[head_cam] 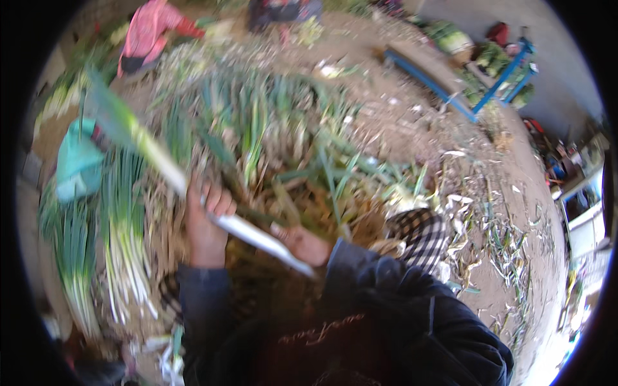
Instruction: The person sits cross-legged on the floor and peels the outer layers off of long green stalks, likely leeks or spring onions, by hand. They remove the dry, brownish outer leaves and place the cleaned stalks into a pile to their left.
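My left hand (207,224) is closed around the white stalk of a long green onion or leek (161,159). The stalk slants across in front of me, its green leaves at the upper left and its white root end low near my right wrist. My right hand (304,243) is just beside the lower white part, fingers curled and blurred. Whether it pinches a strip of leaf or only touches the stalk is unclear. Below and beyond both hands lies a heap of loose brown and green leaves (289,198).
Bundled stalks (124,231) lie at the left by a person's teal garment (79,161). More stalks (256,111) stretch in a row ahead. A person in pink (152,31) works at the far left. A blue-framed bench or cart (429,79) stands far right. Leaf scraps (507,241) litter the ground.
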